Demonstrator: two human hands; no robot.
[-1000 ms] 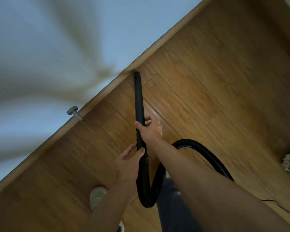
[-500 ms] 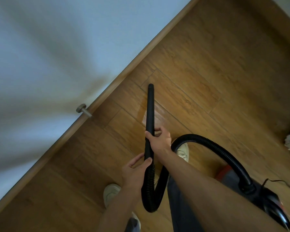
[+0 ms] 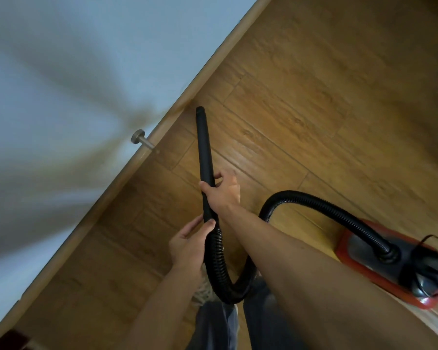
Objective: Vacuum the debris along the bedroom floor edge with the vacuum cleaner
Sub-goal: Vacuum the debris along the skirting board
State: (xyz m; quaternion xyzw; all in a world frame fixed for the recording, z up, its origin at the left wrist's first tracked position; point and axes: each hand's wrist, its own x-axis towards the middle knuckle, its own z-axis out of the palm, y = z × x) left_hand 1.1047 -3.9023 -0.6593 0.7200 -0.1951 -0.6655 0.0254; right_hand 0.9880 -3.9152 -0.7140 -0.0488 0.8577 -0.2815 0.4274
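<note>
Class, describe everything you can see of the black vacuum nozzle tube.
The black vacuum nozzle tube is a long, slim, matte, plastic-looking wand. It tapers to a tip close by the wooden baseboard. Its lower end joins the ribbed hose. The right hand grips its middle; the left hand holds the joint.

Glossy wood-grain floor [image 3: 314,102], matt black plastic nozzle [image 3: 204,147] — ribbed hose [image 3: 339,213], brushed-metal doorstop [image 3: 141,138].

Right hand [image 3: 221,192] forward, arm extended from lower right, fingers wrapped around the nozzle tube [image 3: 204,150]. Left hand [image 3: 189,245] nearer the body, thumb and fingers closed on the tube's lower end. Both forearms bare.
</note>
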